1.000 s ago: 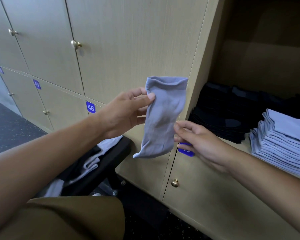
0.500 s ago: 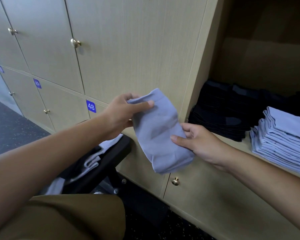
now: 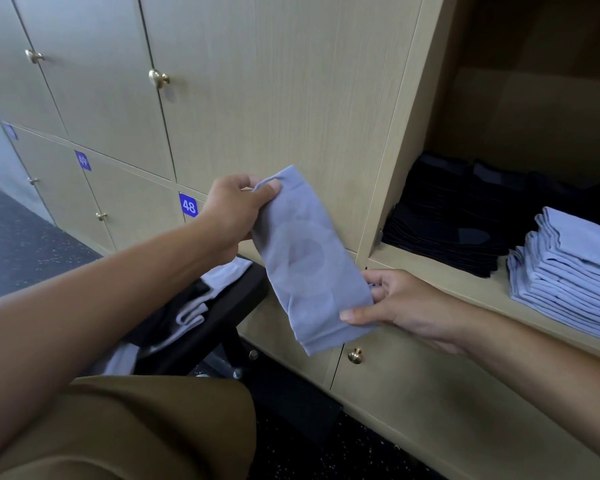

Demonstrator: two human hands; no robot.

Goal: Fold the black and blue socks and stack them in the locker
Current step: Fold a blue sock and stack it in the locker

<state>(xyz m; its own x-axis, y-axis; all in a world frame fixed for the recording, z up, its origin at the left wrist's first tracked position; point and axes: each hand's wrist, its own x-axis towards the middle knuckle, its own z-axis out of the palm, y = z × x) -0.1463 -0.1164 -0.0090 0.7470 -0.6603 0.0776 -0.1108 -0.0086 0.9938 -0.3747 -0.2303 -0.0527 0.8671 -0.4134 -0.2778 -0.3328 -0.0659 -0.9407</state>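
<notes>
Blue sock (image 3: 305, 261), folded, pinched by both hands (image 3: 231, 216)

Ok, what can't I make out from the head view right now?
- Blue sock stack: its right part is cut off by the frame edge.
- Black sock stack: its back is lost in locker shadow.
- Blue label behind the right hand: mostly covered by the held sock.

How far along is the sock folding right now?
Done: a black stack and a blue stack already sit side by side in the open locker. In hand: one folded blue sock, its top pinched by the left hand and its lower end by the right hand, not yet stacked. Left: loose socks on the black chair.
</notes>
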